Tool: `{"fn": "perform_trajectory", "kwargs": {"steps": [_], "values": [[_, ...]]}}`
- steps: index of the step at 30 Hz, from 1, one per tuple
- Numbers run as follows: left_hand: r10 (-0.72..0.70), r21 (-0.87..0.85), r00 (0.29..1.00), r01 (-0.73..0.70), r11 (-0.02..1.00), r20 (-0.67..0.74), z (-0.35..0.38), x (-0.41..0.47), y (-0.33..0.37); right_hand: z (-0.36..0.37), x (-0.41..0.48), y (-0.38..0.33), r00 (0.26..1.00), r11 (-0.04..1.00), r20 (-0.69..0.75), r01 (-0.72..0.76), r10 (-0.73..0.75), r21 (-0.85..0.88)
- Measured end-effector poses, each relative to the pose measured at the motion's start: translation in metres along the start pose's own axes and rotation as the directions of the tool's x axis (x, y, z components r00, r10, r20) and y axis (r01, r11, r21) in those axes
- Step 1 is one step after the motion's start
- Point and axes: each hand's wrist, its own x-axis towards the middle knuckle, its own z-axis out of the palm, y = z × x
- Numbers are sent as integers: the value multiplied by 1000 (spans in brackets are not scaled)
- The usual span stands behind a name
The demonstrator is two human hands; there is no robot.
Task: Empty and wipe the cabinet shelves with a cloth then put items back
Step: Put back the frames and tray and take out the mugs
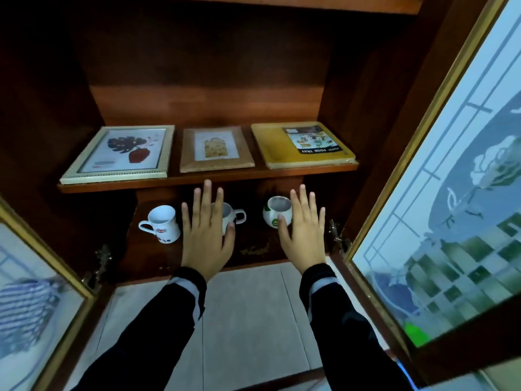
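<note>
The wooden cabinet stands open before me. On its middle shelf lie a white picture frame with a leaf print, a brown frame and a yellow food tray. The bottom shelf holds a white mug at the left, a white two-handled cup in the middle and a round white cup at the right. My left hand hovers flat in front of the middle cup, fingers spread. My right hand hovers flat beside the round cup. Neither holds anything.
Glass doors with gold trim stand open at the left and the right. A striped cloth shows through the left door's glass. Grey floor tiles lie below. Another shelf runs above.
</note>
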Motion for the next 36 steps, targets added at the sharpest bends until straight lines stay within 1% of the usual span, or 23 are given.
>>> {"fn": "perform_trajectory", "kwargs": {"steps": [2,3,5,7,9,13,17,20,23,28,30,33,35,36], "values": [[-33,-68,995,39,997,89,12,-14,-4,8,-14,2,999,999,39,-36,36,10],[-68,-110,988,84,990,138,17,-20,-7,12,-19,3,996,998,67,-54,53,17],[-167,-191,949,222,956,269,29,-29,-10,19,-29,9,990,997,119,-77,74,18],[-223,-237,897,328,914,383,40,-37,-11,25,-34,16,980,995,176,-97,92,19],[-234,-277,866,380,883,443,51,-43,-13,33,-36,24,968,992,224,-122,114,23],[-236,-386,798,497,777,554,67,-49,-7,48,-38,40,938,984,306,-177,161,27],[-223,-339,766,499,798,603,83,-52,9,63,-40,56,918,981,362,-189,164,35],[-226,-361,775,504,785,590,94,-51,16,72,-37,66,918,986,372,-164,138,41],[-271,-403,769,558,725,579,103,-41,23,80,-26,76,922,980,361,-184,142,83],[-298,-459,754,611,645,586,116,-22,36,91,-2,89,898,944,395,-281,195,171],[-330,-490,741,646,585,584,121,-16,40,94,7,91,890,909,388,-347,241,231],[-411,-559,711,703,440,570,126,-3,44,97,24,91,865,798,364,-474,344,372],[-436,-602,697,715,356,570,129,4,46,100,37,93,857,734,325,-512,399,446],[-441,-622,687,720,307,577,130,8,48,100,43,95,861,721,301,-508,410,472]]}}
